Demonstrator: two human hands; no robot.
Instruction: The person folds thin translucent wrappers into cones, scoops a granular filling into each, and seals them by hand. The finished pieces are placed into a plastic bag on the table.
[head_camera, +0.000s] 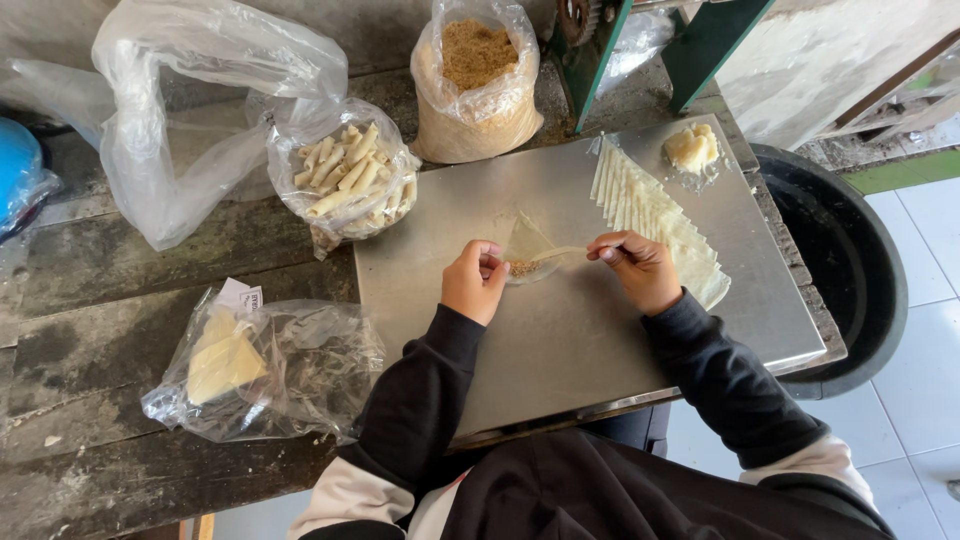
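A thin, pale triangular wrapper (527, 243) lies on the steel sheet (560, 340) with a small heap of brown crumbly filling (521, 268) on it. My left hand (474, 281) pinches the wrapper's near left edge beside the filling. My right hand (640, 268) holds a small pale spoon (560, 253) whose tip reaches the filling. A fanned stack of the same wrappers (655, 215) lies just beyond my right hand. Both arms wear black sleeves.
An open bag of brown crumbs (476, 85) and an open bag of finished pale rolls (348, 178) stand behind the sheet. A lump of dough (692, 148) sits far right. A bag with yellow wrappers (262, 372) lies at left. A black tub (850, 270) stands right.
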